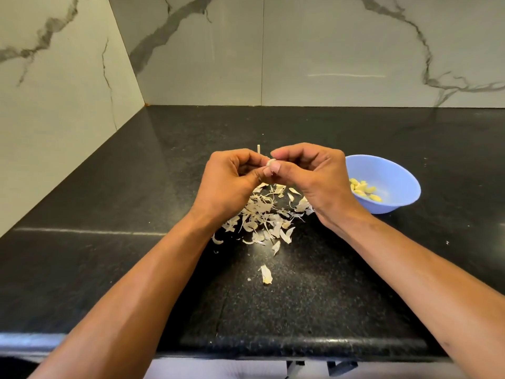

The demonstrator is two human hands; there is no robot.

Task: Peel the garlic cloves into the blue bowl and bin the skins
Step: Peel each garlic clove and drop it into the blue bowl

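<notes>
A small pale garlic clove [271, 162] is pinched between both hands above the black counter. My left hand [232, 181] holds it from the left with curled fingers. My right hand [311, 173] pinches it from the right, thumb on its near side. Below the hands lies a heap of dry garlic skins [262, 220], with one stray skin [266, 274] nearer to me. The blue bowl [393, 170] stands to the right of my right hand, with several peeled yellow cloves [364, 189] inside. No bin is in view.
The black stone counter [136, 187] runs into a corner with marble walls at the left and back. A thin pale stem piece [258, 149] shows just behind my hands. The counter's front edge [273, 348] is close to me.
</notes>
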